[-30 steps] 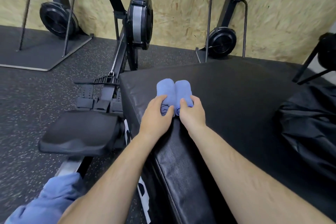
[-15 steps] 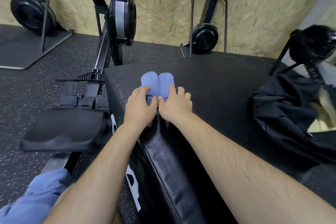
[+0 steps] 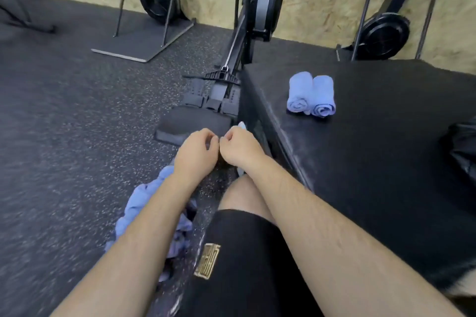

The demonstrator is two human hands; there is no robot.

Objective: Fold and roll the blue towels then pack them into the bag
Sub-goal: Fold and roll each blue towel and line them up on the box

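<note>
Two rolled blue towels [image 3: 311, 95] lie side by side on the black padded box [image 3: 373, 141], near its left edge, with no hand on them. A heap of loose blue towels [image 3: 144, 203] lies on the floor under my left forearm. My left hand [image 3: 197, 150] and my right hand [image 3: 238, 148] hover close together over the floor left of the box, fingers loosely curled, holding nothing. The black bag [image 3: 463, 152] shows only as a dark edge at the far right.
A rowing machine [image 3: 242, 41] runs along the box's left side, its seat [image 3: 193, 125] just beyond my hands. Two more machines stand against the chipboard wall. My leg in black shorts [image 3: 239, 265] is in the foreground. Speckled rubber floor spreads to the left.
Both hands have left the rolled towels and drawn back and left, off the box. The view has swung left and down, so the bag is almost out of frame.
</note>
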